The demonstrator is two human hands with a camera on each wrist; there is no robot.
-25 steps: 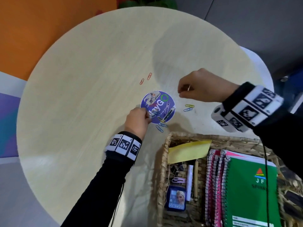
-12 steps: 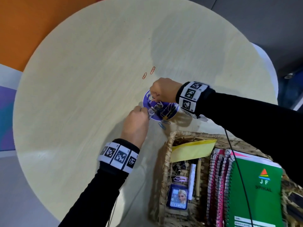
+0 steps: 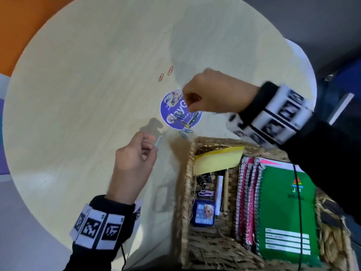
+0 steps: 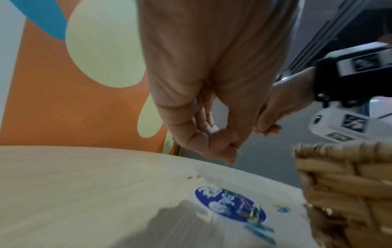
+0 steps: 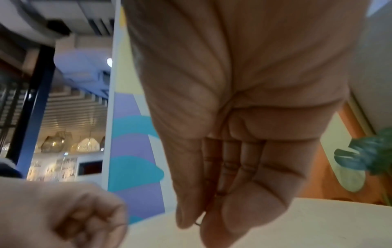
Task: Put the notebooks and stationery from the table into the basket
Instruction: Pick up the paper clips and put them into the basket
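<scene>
Wicker basket (image 3: 187, 184) sits at the near right of the surface (image 3: 88, 94) and serves as my reference point. My left hand (image 3: 132, 167) hangs just left of the basket's far left corner, thumb and forefinger pinching one pale blue paper clip (image 3: 158, 141), its long axis pointing up and away from me. The basket opening lies to the right of these fingers and slightly nearer me, so a short sideways carry should clear the rim. My right hand (image 3: 216, 92) is raised beyond the basket's far rim, over the round purple sticker (image 3: 180, 109), fingertips closed on something thin; the right wrist view shows a wire loop at the fingertips (image 5: 198, 223), probably another clip, though I cannot confirm it. The left hand is the nearer to the basket opening.

Count, outside the basket: two red clips (image 3: 165, 73) well beyond the sticker, side by side; roughly five clips (image 3: 186, 125) clustered on and just below the sticker's near edge, overlapping, so the number is uncertain; one more partly hidden under my right wrist.

Count, inside the basket: one green notebook (image 3: 287, 212), about two pink ones (image 3: 246, 196), one yellow pad (image 3: 216, 157).
</scene>
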